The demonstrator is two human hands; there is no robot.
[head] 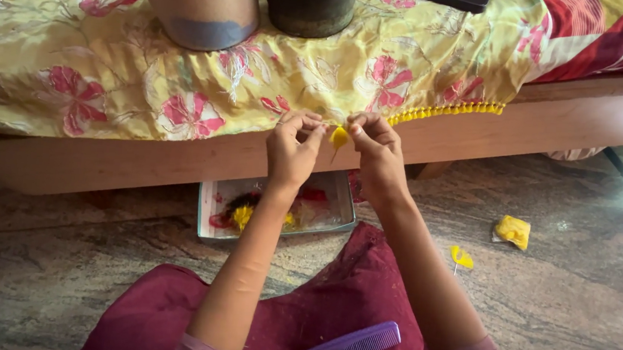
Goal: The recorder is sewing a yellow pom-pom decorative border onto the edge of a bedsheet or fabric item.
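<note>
My left hand (293, 147) and my right hand (377, 152) are raised together at the hem of a yellow floral cloth (112, 52) that drapes over a wooden bed edge. Between their fingertips sits a small yellow tassel (339, 137), pinched from both sides against the cloth's edge. A row of finished yellow tassels (448, 111) runs along the hem to the right of my right hand. A purple comb (347, 348) rests on my maroon lap.
A shallow tray (276, 233) of red and yellow thread sits on the stone floor under the bed edge. Two yellow thread bits (513, 231) (461, 257) lie on the floor at right. Two round containers (205, 0) (309, 0) stand on the bed.
</note>
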